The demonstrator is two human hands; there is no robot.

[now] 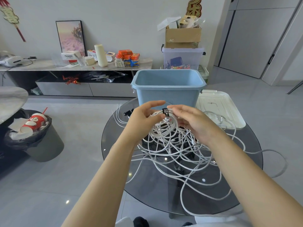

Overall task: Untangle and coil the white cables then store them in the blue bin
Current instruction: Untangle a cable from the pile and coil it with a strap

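Hands meet over the bench: the left hand (144, 114) and right hand (190, 119) pinch a coil of white cables (165, 123) at its black strap (165, 112), so loops stay together. Just past them waits the blue bin (167, 86).

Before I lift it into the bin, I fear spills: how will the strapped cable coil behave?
The strapped cable coil probably stays bundled at its black strap, yet sags floppily below. Its loops hang into the cable tangle, so strands may drag along. It looks light.
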